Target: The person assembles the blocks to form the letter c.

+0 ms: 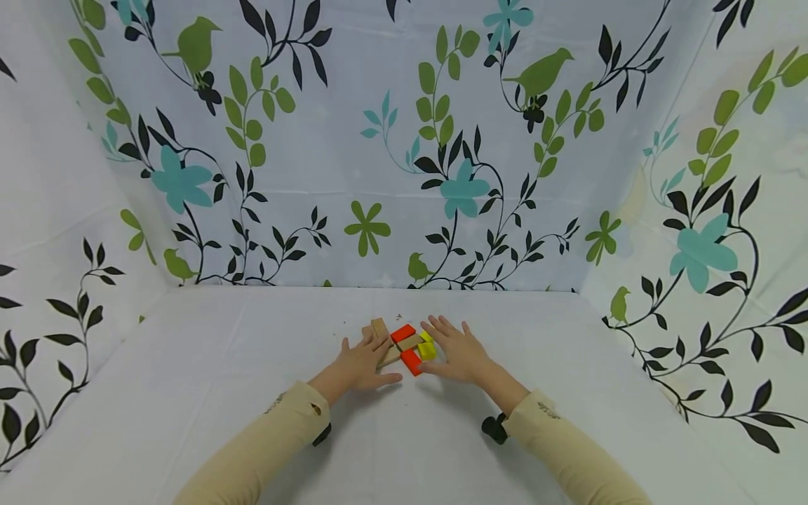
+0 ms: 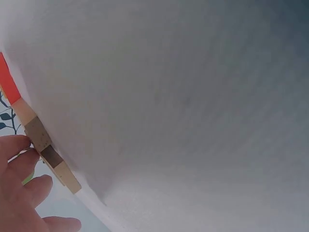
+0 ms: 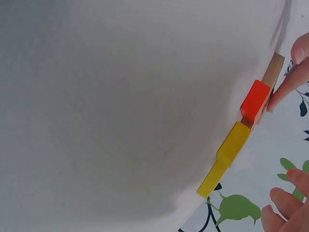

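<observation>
A small cluster of blocks lies on the white table, close together. Plain wooden blocks (image 1: 379,327) make up its left side, and another wooden block (image 1: 410,342) sits in the middle between an upper red block (image 1: 402,332) and a lower red block (image 1: 412,362). Two yellow blocks (image 1: 427,350) form the right side. My left hand (image 1: 362,362) rests at the wooden blocks with fingers extended and thumb spread; the left wrist view shows its fingertips right at a wooden block (image 2: 37,133). My right hand (image 1: 459,353) is spread beside the yellow blocks, its thumb near the lower red block.
White cloth covers the table (image 1: 404,449), and a patterned curtain (image 1: 328,154) with leaves, birds and flowers rises behind it and at both sides. Dark wrist devices (image 1: 495,429) sit under the beige sleeves (image 1: 562,449).
</observation>
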The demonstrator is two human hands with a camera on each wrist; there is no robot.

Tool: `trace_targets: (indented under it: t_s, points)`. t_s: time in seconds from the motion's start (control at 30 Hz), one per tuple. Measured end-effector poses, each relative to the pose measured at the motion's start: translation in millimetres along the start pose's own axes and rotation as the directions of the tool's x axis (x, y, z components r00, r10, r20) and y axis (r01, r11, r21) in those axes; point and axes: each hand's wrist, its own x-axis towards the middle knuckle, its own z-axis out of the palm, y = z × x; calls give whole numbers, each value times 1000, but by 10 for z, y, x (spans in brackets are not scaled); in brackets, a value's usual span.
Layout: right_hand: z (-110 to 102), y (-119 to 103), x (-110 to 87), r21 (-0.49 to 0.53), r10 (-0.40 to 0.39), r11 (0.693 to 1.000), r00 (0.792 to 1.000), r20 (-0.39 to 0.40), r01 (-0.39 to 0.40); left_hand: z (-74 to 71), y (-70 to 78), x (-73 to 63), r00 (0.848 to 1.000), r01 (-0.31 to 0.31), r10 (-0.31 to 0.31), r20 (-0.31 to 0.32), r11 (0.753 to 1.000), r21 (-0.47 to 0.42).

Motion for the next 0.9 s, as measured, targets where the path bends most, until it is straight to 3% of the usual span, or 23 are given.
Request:
trace_targets:
  t_s: [0.3,0.53,0.9]
  points:
    - [19,-115,70,-10,-59,998,998,15,59,-63,3,-63,999,0,0,47,1000,3]
    - [22,-175,109,100,-88,992,994,64,82,-87,2,-114,999,-14,14,52,1000,-8]
    - [56,-278,146,184,-95,981,982,166,63,-69,-50,-120,998,-23,23,55,1000,0]
